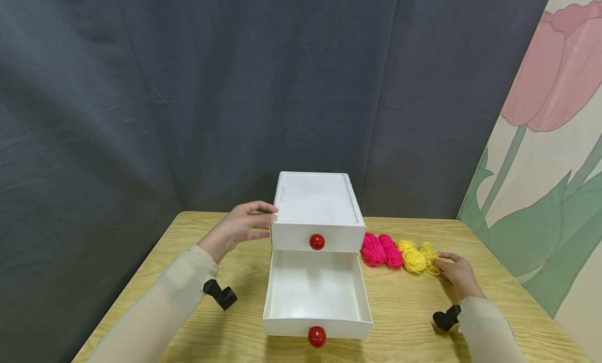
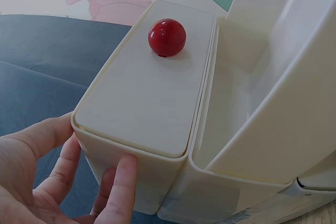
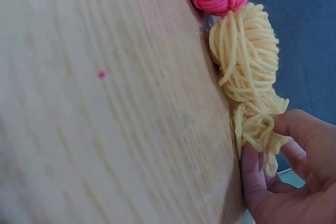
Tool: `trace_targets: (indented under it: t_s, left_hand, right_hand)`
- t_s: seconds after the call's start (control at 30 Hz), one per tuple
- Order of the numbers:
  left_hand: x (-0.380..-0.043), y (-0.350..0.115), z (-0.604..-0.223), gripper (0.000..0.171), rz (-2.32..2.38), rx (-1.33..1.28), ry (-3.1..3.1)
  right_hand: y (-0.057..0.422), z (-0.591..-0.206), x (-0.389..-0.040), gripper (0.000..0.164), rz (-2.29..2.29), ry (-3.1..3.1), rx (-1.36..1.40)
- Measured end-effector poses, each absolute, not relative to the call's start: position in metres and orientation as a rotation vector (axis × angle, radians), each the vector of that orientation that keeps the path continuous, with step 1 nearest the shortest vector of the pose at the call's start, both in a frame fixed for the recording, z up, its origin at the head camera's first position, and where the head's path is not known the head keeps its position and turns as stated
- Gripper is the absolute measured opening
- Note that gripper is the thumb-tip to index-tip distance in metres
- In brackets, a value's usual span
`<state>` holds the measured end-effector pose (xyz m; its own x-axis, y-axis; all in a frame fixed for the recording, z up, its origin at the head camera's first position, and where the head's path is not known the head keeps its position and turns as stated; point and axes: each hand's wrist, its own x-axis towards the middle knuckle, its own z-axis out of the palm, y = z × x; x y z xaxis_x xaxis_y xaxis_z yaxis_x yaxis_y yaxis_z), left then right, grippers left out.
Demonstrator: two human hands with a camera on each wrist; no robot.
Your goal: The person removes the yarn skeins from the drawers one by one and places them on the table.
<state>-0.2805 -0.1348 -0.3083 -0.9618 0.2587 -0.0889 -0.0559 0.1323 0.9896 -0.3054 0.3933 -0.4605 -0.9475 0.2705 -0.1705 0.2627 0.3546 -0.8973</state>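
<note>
A white drawer unit (image 1: 312, 198) with red ball knobs stands on the table, its lower drawer (image 1: 316, 292) pulled out with a bare white floor. My left hand (image 1: 242, 224) rests its fingertips on the unit's left side and top edge, beside the upper drawer (image 2: 142, 85), which is closed. To the right of the unit lie balls of yarn: pink yarn (image 1: 378, 250), then yellow yarn (image 1: 414, 260). My right hand (image 1: 458, 274) pinches the loose right end of the yellow yarn between thumb and fingers, as the right wrist view shows close over the wood.
The pale wooden table (image 1: 404, 305) carries everything. A dark grey curtain (image 1: 235, 91) hangs behind its back edge. On the right is a wall (image 1: 545, 159) painted with a pink tulip. The open drawer juts toward me between both arms.
</note>
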Motion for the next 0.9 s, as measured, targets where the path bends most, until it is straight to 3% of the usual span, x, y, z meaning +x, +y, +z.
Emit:
trace_targets:
  t_s: [0.9]
  left_hand:
    - [-0.2803,-0.1348,-0.3077,0.03,1.913,0.202,2.169]
  right_hand:
    - [0.3953,-0.4535,-0.3025,0.072,1.628,-2.679,-0.477]
